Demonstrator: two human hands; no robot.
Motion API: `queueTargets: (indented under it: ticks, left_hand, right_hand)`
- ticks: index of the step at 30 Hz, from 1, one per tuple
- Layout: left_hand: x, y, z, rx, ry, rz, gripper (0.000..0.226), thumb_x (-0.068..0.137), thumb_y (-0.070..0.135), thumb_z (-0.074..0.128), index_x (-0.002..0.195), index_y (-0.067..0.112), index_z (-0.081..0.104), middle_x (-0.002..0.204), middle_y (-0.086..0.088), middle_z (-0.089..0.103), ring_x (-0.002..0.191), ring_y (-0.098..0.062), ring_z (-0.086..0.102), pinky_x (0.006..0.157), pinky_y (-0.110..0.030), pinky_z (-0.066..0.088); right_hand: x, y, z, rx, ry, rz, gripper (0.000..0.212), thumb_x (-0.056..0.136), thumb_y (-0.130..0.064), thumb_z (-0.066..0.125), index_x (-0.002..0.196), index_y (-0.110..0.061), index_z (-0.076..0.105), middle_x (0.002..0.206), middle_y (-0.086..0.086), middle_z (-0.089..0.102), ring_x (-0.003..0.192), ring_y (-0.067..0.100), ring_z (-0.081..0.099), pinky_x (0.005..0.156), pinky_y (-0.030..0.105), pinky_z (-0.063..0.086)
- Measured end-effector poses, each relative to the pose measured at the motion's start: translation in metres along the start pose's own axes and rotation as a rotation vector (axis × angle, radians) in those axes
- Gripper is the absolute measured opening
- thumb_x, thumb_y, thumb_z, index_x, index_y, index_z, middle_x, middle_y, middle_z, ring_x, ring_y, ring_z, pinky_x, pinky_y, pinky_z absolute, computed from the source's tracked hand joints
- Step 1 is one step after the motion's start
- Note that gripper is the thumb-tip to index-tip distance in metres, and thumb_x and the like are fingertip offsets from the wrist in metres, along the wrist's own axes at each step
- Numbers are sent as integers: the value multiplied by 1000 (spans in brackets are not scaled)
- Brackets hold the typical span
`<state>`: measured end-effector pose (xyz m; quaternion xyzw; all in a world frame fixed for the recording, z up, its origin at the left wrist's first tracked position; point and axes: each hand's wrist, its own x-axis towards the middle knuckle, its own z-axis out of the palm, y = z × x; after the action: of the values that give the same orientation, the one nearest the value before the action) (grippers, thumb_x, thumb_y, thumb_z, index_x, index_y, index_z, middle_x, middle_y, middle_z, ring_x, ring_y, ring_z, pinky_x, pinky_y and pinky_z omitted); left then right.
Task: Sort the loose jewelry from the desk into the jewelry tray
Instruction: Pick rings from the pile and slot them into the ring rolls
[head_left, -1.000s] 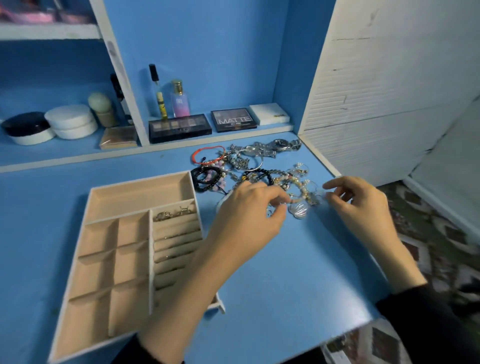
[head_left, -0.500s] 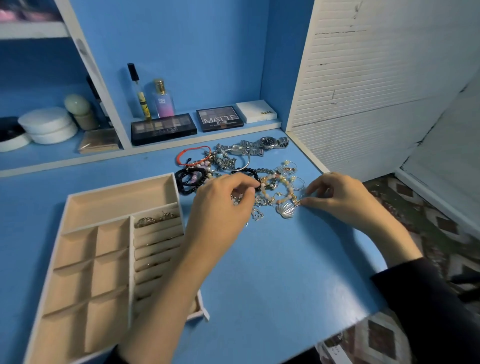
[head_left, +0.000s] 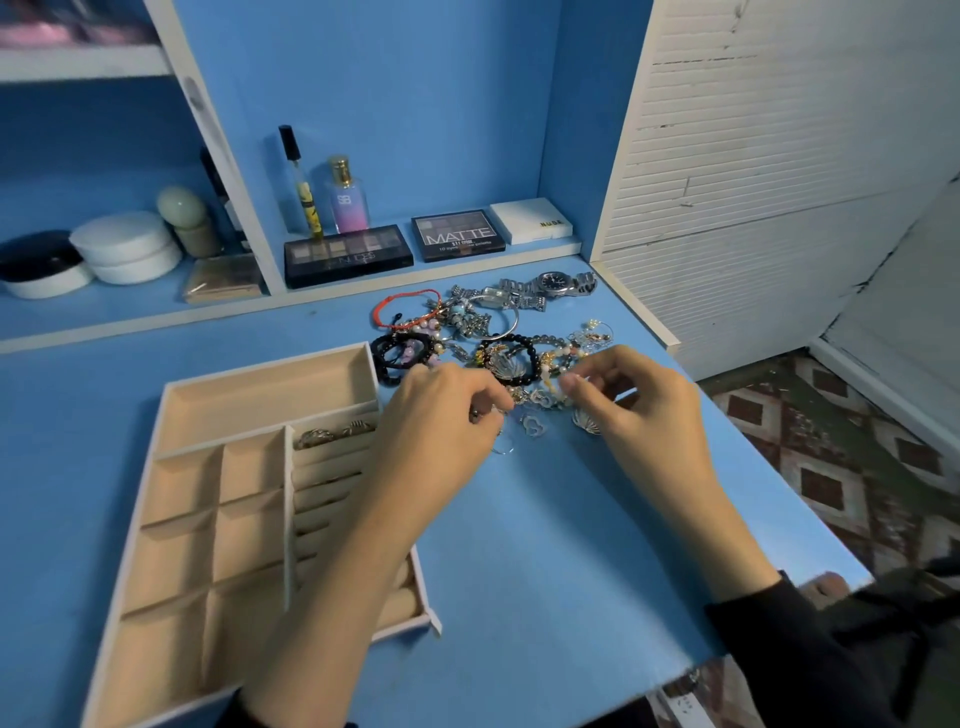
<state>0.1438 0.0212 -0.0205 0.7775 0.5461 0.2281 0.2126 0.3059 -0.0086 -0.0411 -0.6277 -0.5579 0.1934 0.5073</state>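
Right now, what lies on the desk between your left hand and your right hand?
In the head view, a small silver heart-shaped charm lies on the blue desk between the left hand and right hand, with pale beads just behind it.

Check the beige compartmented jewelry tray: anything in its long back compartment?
No: the long back compartment of the beige jewelry tray shows only bare lining; two metal rings sit in the adjoining slotted row.

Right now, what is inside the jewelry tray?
Two rings sit in the top ring slot of the jewelry tray; the other compartments that show look empty. The left hand and its forearm cover the lower ring rolls, so those cannot be checked.
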Motion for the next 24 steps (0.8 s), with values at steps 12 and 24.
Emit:
queueTargets:
  ticks: [12,24]
  left_hand:
    - [5,-2,-8,254,-258,161,22,81,41,64,104,39,63,86,10,44,97,-13,35,76,-29,34]
    - [-6,-4,-13,47,-144,131,11,76,27,72,71,29,63,64,17,58,68,-1,54,66,-24,46]
  right_hand:
    - [-6,-1,15,-5,-55,-53,8,81,-16,69,74,-15,65,57,-4,55,52,4,46,51,10,33]
    - [-10,0,12,-3,-35,-73,5,80,-17,71,76,-18,69,60,-1,59,55,6,49,54,12,36]
